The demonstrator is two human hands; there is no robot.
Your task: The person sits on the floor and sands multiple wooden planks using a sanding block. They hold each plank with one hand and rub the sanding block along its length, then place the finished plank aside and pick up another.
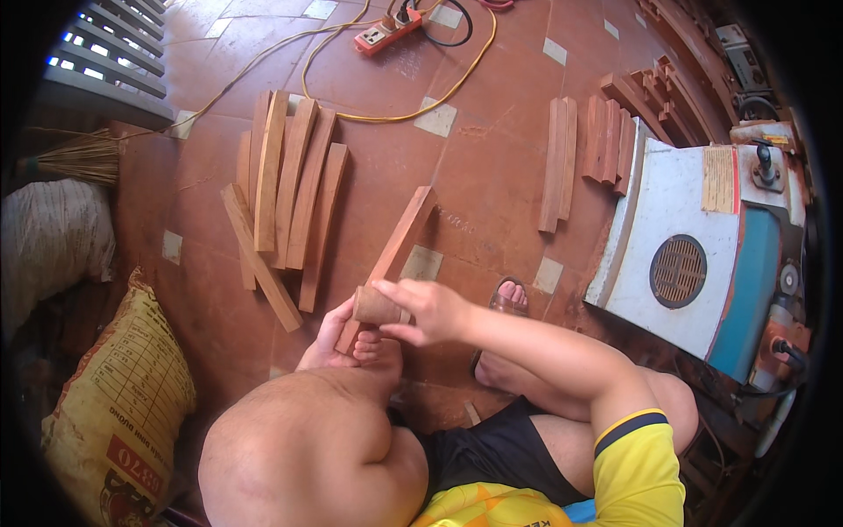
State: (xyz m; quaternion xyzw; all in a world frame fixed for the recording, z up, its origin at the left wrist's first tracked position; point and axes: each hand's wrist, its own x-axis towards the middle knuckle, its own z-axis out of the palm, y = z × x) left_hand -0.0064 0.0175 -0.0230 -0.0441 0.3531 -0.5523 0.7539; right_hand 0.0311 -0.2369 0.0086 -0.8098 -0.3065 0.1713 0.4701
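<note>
A squared reddish-brown wooden strip [402, 235] slants up from beside my bare foot, its far end over the tiled floor. Around its near end, my left hand [327, 341] is closed, partly hidden behind my knee. My right hand [430, 309] grips a brown, rounded piece [376, 306] that looks like rolled or wrapped sandpaper. That piece rests across the strip, just above my left fingers. To the left lies a loose stack of similar wooden strips [299, 189].
A white and teal machine [645, 228] with a round grille stands at right. More wooden pieces [606, 140] lie beyond it. An orange power strip [386, 35] and yellow cable [413, 116] lie on the far floor. A yellow sack [132, 386] and straw broom [79, 158] are at left.
</note>
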